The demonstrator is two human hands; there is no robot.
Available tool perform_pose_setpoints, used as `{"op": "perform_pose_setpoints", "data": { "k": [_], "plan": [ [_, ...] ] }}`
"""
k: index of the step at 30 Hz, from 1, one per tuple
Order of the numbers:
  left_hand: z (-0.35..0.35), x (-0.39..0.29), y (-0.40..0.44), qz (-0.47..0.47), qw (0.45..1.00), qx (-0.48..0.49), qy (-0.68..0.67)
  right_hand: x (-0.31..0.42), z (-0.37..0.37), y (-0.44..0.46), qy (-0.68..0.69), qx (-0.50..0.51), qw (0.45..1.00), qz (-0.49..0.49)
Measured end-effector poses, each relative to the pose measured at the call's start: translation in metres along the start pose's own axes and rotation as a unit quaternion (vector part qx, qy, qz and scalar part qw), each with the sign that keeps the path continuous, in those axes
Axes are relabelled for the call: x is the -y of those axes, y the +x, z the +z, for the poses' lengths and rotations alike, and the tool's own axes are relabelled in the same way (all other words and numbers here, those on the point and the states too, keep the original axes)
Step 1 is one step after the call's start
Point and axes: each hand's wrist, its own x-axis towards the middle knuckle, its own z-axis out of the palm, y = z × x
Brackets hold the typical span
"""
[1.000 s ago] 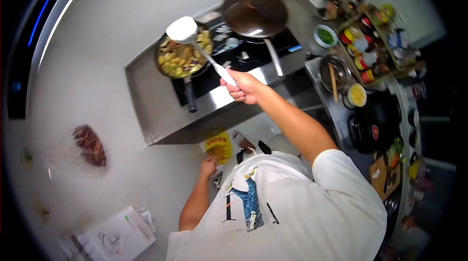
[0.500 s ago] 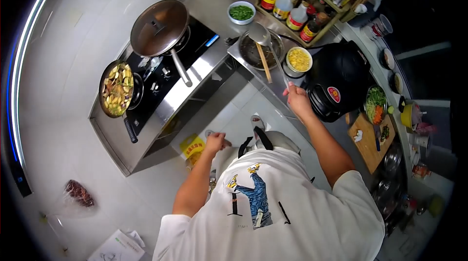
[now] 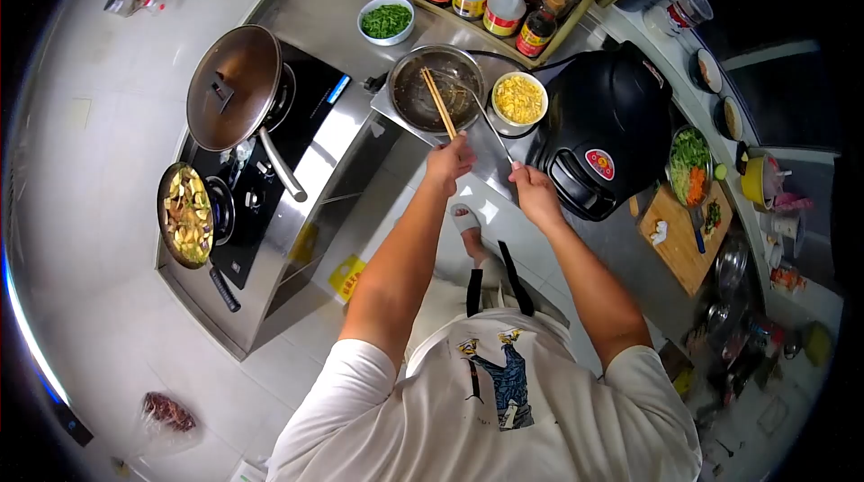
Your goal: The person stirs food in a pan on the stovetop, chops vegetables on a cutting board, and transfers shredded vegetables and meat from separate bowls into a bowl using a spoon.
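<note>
Left grip (image 3: 450, 163) pinches 2 chopsticks (image 3: 437, 102) at counter edge (image 3: 484, 172); right grip (image 3: 538, 195) pinches spatula handle (image 3: 494, 132).

Cannot see the near ends of the slim, pale wooden chopsticks (image 3: 438, 102), hidden against the left hand (image 3: 450, 160) — cannot tell a grip from a touch. Cannot make out the head of the long, thin metal utensil (image 3: 494, 129), nor its butt inside the right hand (image 3: 535, 192). Cannot look beneath the round brown glass lid (image 3: 238, 63). Lose the yellowish slatted rack (image 3: 565, 32) partly to the upper edge — cannot read the small red-and-yellow bottle labels (image 3: 500, 23).
</note>
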Motion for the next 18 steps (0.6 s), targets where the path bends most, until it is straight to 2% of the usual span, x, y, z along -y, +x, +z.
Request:
{"op": "perform_pose_setpoints", "data": {
  "k": [7, 18],
  "plan": [
    [-0.006, -0.016, 0.005, 0.027, 0.999, -0.005, -0.027, 0.010, 0.003, 0.001, 0.037, -0.029, 0.999, -0.016],
    [-0.021, -0.029, -0.003, 0.016, 1.000, -0.011, 0.017, 0.007, 0.000, 0.001, 0.037, -0.015, 0.997, -0.064]
  ]
}}
